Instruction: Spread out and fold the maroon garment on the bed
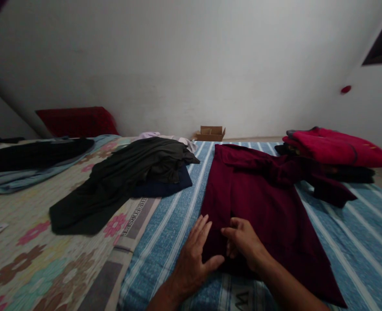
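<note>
A maroon long-sleeved shirt (262,207) lies spread on the blue striped bedding, its left side folded inward and a sleeve running across to the right. At its near left edge is my left hand (195,257), flat with fingers stretched out and thumb apart, touching the cloth. My right hand (245,242) is over the near part of the shirt, just right of the left hand. Its fingers are curled in, and whatever they may pinch is hidden beneath them.
Left of the shirt, a dark green garment (129,172) drapes over a folded navy one (165,186). Folded clothes with a bright pink top (336,147) are stacked at right. Black clothing (38,155) lies far left; a small cardboard box (210,134) stands by the wall.
</note>
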`<state>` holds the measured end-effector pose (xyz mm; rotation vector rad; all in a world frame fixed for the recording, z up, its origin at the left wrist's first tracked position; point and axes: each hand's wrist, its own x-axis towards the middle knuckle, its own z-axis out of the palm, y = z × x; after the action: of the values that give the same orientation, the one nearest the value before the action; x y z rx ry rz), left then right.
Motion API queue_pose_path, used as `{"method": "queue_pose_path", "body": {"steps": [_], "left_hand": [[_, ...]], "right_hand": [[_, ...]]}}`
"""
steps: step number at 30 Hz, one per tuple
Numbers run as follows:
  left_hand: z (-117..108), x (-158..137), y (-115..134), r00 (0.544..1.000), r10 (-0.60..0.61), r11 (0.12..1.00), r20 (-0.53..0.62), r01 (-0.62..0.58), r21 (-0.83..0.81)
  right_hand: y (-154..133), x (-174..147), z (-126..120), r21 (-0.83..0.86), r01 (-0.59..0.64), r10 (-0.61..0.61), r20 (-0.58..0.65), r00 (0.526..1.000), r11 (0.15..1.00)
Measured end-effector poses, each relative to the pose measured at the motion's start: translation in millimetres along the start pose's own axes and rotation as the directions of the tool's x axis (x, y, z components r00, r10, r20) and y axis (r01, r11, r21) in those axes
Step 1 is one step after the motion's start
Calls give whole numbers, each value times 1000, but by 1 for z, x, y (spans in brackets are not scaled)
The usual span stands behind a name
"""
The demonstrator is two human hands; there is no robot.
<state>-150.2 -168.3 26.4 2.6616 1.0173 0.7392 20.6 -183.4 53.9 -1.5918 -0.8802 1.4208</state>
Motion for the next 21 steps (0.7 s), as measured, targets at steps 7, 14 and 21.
{"method": "queue_pose_path", "body": {"steps": [7,14,21], "left_hand": [[7,-18,-3,984,-145,987,-102,151,53],[12,-18,-6,960,-143,977,-240,175,120],[8,-19,-2,986,-148,968,-76,160,194]], "right_hand": [[8,4,-2,-8,-65,66,83,994,998],[7,4,0,-3,-5,5,27,1000,1000],[13,8,-5,-58,-58,58,6,998,997]]}}
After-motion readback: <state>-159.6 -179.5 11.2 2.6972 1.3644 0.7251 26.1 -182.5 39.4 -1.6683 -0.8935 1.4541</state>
